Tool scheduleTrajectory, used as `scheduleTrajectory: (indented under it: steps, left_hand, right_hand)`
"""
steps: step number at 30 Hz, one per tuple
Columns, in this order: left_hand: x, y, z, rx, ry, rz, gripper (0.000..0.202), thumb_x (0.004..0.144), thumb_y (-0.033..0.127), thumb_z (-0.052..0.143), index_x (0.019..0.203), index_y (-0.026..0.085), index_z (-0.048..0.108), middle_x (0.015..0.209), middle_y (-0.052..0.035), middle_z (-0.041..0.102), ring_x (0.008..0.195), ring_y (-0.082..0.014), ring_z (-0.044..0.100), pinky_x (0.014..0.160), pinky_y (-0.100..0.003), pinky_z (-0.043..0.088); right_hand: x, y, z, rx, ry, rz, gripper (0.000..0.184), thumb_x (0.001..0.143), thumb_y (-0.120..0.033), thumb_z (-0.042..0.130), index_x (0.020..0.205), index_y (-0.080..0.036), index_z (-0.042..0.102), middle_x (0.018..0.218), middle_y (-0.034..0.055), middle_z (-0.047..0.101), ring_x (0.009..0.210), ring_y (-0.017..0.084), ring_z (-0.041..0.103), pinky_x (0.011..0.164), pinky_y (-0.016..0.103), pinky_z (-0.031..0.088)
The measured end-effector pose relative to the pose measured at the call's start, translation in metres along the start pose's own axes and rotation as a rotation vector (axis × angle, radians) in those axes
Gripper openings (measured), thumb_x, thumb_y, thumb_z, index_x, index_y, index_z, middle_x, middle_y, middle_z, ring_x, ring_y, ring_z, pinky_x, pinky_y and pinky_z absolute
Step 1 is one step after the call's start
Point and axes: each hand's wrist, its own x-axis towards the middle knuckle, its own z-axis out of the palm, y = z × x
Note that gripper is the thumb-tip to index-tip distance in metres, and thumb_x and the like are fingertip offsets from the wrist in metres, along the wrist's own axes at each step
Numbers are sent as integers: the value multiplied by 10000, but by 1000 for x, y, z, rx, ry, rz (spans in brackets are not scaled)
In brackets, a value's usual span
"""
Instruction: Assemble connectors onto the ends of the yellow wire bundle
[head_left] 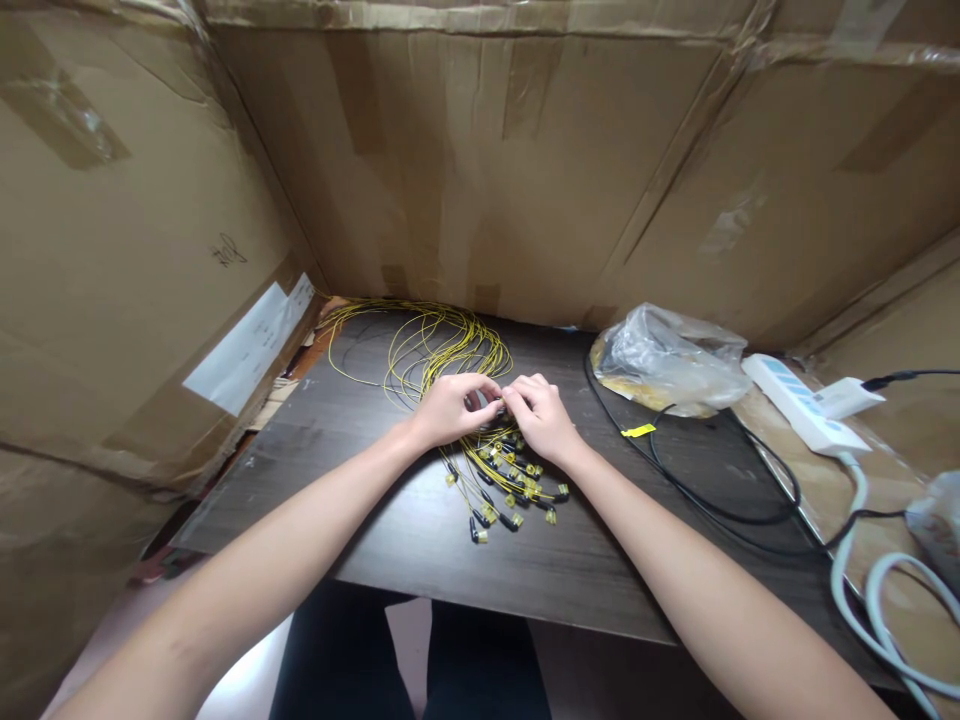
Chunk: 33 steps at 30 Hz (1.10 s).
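Note:
A bundle of thin yellow cables (439, 345) lies looped on the dark wooden table (337, 480). Their ends, with small black and yellow connectors (514, 495), fan out toward me. My left hand (450, 408) and my right hand (544, 415) meet over the bundle. Both have their fingers curled in a pinch on the cables where the loops join the connector ends. What exactly sits between the fingertips is too small to make out.
Cardboard walls (487, 150) close in the table at the back and on both sides. A crumpled plastic bag (671, 360) lies at the right. A black cable (712, 505) with a yellow tag (639, 431) curves past it. A white power strip (802, 405) and white cord (862, 590) lie far right.

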Motion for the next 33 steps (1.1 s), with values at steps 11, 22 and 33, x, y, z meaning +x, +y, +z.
scheduleTrajectory:
  steps: [11, 22, 33]
  left_hand:
    - [0, 1, -1, -20, 10, 0, 110, 844, 243, 674, 889, 152, 717, 777, -24, 724, 587, -100, 613, 599, -215, 522]
    - [0, 1, 0, -43, 10, -19, 96, 822, 214, 687, 884, 146, 714, 770, -18, 726, 583, -96, 620, 596, -203, 519]
    - [0, -2, -2, -35, 20, 4, 101, 832, 226, 703, 886, 144, 728, 760, -17, 731, 572, -90, 620, 574, -186, 504]
  right_hand:
    - [-1, 1, -1, 58, 50, -20, 226, 948, -277, 464, 735, -222, 520, 844, 37, 634, 892, 228, 512, 834, 389, 342]
    - [-1, -1, -1, 58, 55, 19, 285, 968, -298, 447, 706, -220, 527, 819, 37, 626, 876, 227, 509, 816, 378, 329]
    - [-1, 1, 1, 37, 72, -16, 335, 965, -339, 474, 661, -214, 541, 760, 41, 607, 830, 220, 509, 791, 367, 360]
